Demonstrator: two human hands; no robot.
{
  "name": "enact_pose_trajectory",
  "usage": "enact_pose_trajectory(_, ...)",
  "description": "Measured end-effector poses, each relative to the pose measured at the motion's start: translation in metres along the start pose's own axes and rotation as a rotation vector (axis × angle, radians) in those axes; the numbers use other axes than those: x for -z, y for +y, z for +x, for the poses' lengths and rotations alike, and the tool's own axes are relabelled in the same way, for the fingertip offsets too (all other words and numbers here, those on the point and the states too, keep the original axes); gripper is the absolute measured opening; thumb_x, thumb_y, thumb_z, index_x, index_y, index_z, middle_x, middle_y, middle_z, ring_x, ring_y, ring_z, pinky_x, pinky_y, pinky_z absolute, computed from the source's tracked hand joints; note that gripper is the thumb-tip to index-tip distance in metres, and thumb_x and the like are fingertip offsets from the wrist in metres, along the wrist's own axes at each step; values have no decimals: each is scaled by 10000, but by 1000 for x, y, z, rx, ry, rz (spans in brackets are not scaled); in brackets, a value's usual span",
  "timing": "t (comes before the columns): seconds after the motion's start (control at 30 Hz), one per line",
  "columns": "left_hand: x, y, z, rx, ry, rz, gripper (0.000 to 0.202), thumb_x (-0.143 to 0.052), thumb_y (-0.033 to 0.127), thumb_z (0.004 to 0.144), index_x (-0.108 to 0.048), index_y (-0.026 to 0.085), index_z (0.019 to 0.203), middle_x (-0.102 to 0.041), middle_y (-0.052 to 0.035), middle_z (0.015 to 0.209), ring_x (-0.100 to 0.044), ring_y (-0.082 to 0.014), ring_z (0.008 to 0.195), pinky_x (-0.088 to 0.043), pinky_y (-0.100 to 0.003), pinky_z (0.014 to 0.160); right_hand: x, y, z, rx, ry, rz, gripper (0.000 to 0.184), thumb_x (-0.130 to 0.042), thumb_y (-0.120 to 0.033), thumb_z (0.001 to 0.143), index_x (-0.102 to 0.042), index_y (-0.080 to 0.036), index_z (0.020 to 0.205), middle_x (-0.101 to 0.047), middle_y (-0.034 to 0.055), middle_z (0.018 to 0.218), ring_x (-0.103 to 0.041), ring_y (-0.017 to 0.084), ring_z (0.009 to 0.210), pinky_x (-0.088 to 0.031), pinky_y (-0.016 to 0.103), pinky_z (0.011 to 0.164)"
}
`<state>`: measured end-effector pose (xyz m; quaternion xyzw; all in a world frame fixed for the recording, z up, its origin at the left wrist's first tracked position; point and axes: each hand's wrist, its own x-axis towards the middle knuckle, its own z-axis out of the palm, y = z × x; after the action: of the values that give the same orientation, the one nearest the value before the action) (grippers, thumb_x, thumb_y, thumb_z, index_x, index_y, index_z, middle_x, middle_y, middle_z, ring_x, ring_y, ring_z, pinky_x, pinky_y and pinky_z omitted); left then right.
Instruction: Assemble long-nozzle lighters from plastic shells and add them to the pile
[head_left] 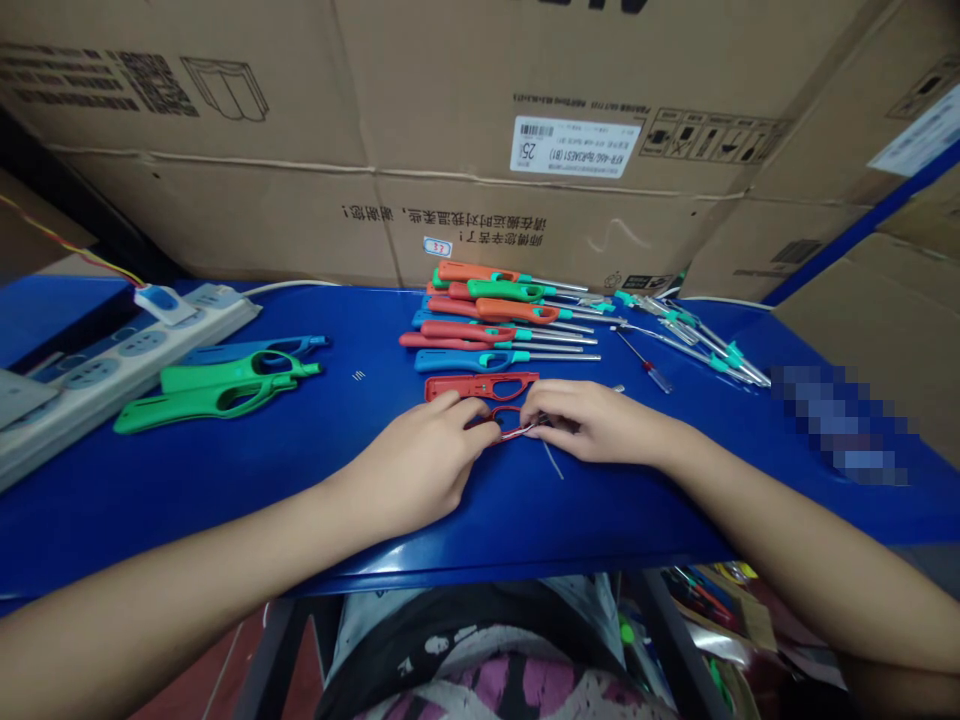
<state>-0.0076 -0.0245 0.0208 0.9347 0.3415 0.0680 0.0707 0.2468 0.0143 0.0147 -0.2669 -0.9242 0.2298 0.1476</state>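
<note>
Near the middle of the table, my left hand (442, 450) is closed around a red lighter handle half (506, 415), mostly covered by the fingers. My right hand (581, 415) pinches at the front end of that handle half; any small part between its fingertips is hidden. A thin pale wire or tube (553, 461) trails onto the table below the right fingers. Just beyond both hands lies another red handle half (457, 387), its inner side facing up.
Several assembled lighters (480, 335) are stacked behind the hands. Rods with teal ends (709, 345) and a screwdriver (649, 362) lie right. Green handle halves (202, 405), tiny metal pins (359, 376) and a power strip (142, 345) are left. A cardboard box (450, 120) walls the back.
</note>
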Motion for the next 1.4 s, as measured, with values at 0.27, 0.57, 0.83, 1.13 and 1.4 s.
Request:
enact_pose_trajectory(0.27,-2,1,0,-11,-2,17,370,-494,83,926,-640,181,1251,-632,-134,1193,-565,-313,1153,-537,-483,956,-2,1,2,21,50,20,113,-530,-166,982,-642,-170,968,-639,70,981,-615,166,903,-507,300,835)
enact_pose_trajectory(0.57,1,3,-1,3,-8,38,363,-476,81,928,-659,165,1230,-636,-130,1194,-576,-304,1123,-538,-469,962,0,-3,-3,40,-20,-76,176,-574,-216,962,-688,-194,1094,-662,74,1099,-652,165,921,-517,282,817)
enact_pose_trajectory(0.83,0,2,1,13,-5,38,359,-480,76,931,-681,172,1213,-659,-111,1194,-583,-293,1121,-541,-455,972,-3,-8,-1,38,-45,-109,188,-595,-236,949,-622,-202,1132,-648,58,1115,-625,139,852,-486,253,711)
enact_pose_trajectory(1.13,1,2,0,11,16,34,361,-480,79,930,-689,175,1209,-679,-99,1189,-599,-290,1092,-556,-455,948,-6,-9,-1,31,-70,-159,230,-585,-242,952,-617,-232,1180,-633,56,1192,-650,160,920,-502,275,761)
enact_pose_trajectory(1.4,-1,-1,-2,-19,46,64,364,-490,83,927,-698,202,1202,-688,-91,1220,-602,-300,1141,-565,-453,951,-3,-11,-1,58,-39,-60,262,-614,-254,938,-642,-212,1195,-640,63,1174,-626,132,840,-503,260,726)
